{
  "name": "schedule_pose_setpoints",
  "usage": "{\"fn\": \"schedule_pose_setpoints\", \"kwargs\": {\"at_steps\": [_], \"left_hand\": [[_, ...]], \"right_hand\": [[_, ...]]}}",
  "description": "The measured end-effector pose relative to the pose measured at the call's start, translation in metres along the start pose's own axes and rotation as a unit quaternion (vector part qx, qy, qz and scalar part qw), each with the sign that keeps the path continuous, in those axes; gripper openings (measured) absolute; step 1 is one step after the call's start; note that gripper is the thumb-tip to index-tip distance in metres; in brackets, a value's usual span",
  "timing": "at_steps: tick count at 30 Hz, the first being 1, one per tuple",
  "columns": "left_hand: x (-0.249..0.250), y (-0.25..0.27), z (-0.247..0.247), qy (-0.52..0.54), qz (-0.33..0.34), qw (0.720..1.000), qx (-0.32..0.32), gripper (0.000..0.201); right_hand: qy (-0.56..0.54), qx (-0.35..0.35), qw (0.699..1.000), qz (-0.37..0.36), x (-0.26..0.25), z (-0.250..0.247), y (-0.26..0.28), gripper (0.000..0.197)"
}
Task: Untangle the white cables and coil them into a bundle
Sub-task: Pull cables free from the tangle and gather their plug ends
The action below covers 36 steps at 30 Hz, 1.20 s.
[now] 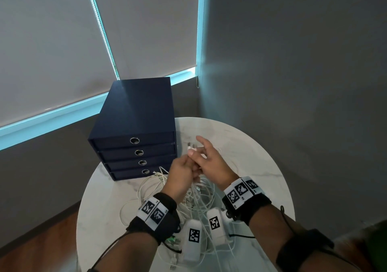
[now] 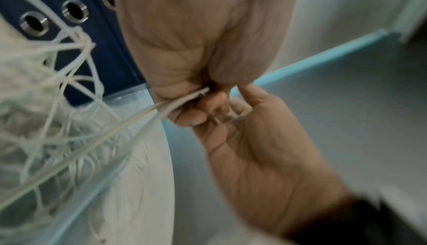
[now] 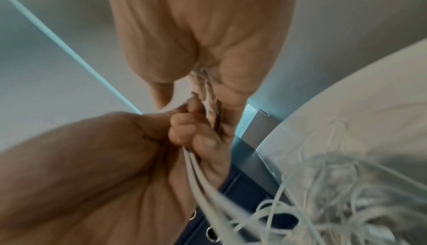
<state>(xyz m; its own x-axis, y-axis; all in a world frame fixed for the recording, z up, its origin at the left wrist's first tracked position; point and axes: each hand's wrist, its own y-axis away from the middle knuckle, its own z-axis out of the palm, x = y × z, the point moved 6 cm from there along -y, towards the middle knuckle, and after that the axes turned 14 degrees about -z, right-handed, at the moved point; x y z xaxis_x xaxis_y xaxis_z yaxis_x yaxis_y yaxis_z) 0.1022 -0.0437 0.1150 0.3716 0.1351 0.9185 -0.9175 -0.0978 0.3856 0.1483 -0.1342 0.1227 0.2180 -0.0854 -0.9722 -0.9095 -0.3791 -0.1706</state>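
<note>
Two hands' fingers pinching thin white cables — round marble table

Round white marble table, navy drawer box, grey walls, drawn blinds, wooden floor

- A dark blue drawer box stands on the round white marbled bench, at about ten o'clock from its middle — four drawers, each with a round metal finger hole.
- Grey roller blinds hang behind it, with thin strips of bluish light at their edges — a bead chain dangles at one o'clock.
- A grey wall fills the right side.
- Wooden floor shows at seven o'clock.
</note>
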Motion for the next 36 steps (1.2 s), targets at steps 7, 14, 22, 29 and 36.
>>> {"fn": "schedule_pose_setpoints", "kwargs": {"at_steps": [7, 14, 22, 29, 36], "left_hand": [[0.013, -0.017, -0.047, 0.253, 0.014, 0.962, 0.098, 0.032], [0.016, -0.018, -0.092, 0.233, 0.058, 0.956, 0.166, 0.034], [0.015, -0.02, -0.11, 0.188, 0.066, 0.959, 0.202, 0.033], [0.0, -0.022, -0.088, 0.148, 0.044, 0.972, 0.175, 0.033], [-0.01, -0.021, -0.058, 0.125, 0.01, 0.984, 0.129, 0.03]], "right_hand": [[0.018, -0.22, 0.974, 0.043, 0.04, 0.012, 0.056, 0.025], [0.059, -0.091, 0.988, 0.112, 0.086, -0.072, 0.075, 0.042], [0.351, 0.021, 0.923, 0.157, 0.104, -0.189, 0.08, 0.051], [0.373, 0.079, 0.891, 0.247, 0.133, -0.222, 0.098, 0.021], [0.413, -0.027, 0.85, 0.327, 0.18, -0.179, 0.109, 0.052]]}}
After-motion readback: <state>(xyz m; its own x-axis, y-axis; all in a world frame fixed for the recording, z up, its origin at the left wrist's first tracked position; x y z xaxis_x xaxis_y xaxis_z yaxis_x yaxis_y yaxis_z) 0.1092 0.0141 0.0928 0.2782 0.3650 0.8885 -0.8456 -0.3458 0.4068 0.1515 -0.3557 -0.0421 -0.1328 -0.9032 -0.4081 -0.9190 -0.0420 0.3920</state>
